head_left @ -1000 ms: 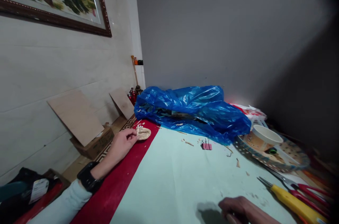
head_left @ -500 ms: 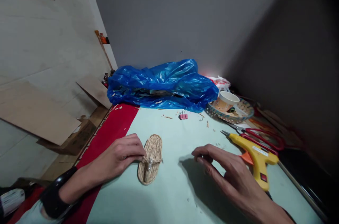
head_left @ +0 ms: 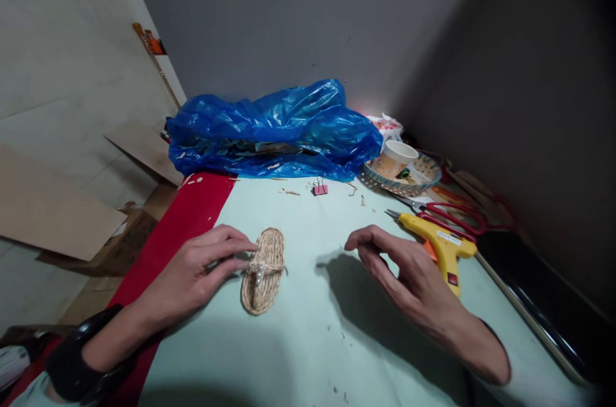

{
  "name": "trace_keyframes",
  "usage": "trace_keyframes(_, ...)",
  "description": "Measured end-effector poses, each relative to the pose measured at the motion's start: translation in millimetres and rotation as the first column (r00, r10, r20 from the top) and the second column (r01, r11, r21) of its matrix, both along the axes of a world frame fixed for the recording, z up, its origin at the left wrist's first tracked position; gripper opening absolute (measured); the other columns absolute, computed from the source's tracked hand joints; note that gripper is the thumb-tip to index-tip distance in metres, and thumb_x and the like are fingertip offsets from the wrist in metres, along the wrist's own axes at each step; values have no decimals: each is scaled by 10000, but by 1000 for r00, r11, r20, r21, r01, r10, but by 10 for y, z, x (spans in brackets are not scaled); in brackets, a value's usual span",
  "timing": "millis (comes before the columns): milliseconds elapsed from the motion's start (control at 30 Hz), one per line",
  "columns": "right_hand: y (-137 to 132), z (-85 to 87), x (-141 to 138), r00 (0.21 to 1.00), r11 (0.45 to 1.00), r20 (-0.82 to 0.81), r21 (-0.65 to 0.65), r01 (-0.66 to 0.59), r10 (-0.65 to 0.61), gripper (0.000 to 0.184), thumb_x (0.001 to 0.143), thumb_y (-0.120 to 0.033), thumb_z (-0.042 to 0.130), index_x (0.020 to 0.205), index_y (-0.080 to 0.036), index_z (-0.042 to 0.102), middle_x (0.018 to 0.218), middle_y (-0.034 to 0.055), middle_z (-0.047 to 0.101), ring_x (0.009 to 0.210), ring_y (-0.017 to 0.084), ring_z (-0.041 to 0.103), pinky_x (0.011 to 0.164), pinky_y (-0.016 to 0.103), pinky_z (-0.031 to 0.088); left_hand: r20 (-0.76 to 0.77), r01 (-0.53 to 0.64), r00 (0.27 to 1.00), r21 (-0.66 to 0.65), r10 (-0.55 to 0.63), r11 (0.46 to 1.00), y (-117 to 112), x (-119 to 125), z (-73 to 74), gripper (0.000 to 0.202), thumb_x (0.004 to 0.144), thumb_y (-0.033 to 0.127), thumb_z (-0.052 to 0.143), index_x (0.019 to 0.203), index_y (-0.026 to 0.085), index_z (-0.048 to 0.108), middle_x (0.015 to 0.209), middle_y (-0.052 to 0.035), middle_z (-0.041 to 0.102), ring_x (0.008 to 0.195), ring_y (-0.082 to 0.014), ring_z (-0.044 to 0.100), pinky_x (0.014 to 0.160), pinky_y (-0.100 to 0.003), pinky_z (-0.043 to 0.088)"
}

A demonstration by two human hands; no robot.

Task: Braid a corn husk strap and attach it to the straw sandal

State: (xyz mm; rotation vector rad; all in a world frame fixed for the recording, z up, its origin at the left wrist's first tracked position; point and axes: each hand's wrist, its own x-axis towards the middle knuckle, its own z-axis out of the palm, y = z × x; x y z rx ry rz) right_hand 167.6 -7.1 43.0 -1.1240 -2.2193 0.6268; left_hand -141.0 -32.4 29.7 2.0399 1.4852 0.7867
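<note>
A small woven straw sandal [head_left: 270,250] lies flat on the pale green tabletop. A twisted straw strap crosses it, and a short row of clear beads [head_left: 260,275] runs down its middle. My left hand [head_left: 205,269] is at the sandal's left edge, thumb and index finger apart, the fingertips at or very near the strap end; exact contact cannot be told. Over the table to the right hovers my right hand [head_left: 409,275], its fingers loosely bent with a gap by the thumb. Nothing shows in it. Beyond it lies a yellow hot glue gun [head_left: 443,246], partly behind that hand.
A crumpled blue plastic bag [head_left: 274,124] lies at the back. A pink binder clip [head_left: 320,189] and straw scraps lie before it. At right are a paper cup [head_left: 392,160] in a woven basket [head_left: 423,183], red-handled scissors [head_left: 462,216] and a black object [head_left: 539,285].
My left thumb and index finger have parted from their pinch on the strap end. The right hand stays raised over the table. The whole view has shifted slightly.
</note>
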Motion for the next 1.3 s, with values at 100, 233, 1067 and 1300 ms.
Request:
trace_keyframes(100,21,-23,-27,1000,996,15,-85,0,1,166,990,-227,389,963,-206,551,700,-17,562,576,129,492,550,243,381,47,69,997,-79,-65,994,-12,81,-28,174,835,290,610,868,282,781,940,-26,747,873,-213,673,764,-274,525)
trace_keyframes(233,2,-12,-67,999,983,0,-180,-34,34,180,1002,-234,399,966,-198,572,770,2,609,652,136,544,610,249,405,113,42,993,-69,-34,997,-19,119,-4,163,831,277,607,771,258,757,845,-18,748,817,-205,680,735,-275,535)
trace_keyframes(1067,-71,44,-74,881,842,-470,-451,-295,56,255,1012,-296,427,874,-164,597,641,-37,560,624,103,539,679,242,420,369,59,928,-29,-44,998,-60,742,256,179,821,186,661,782,323,769,833,9,731,790,-161,688,716,-180,530)
trace_keyframes(1300,-34,-71,-142,669,678,-727,-572,-462,-158,280,923,-367,574,762,-138,577,564,-9,597,537,97,561,623,239,434,538,-222,779,-242,322,944,-104,755,220,152,710,320,786,861,316,792,992,-18,752,962,-231,689,762,-183,550)
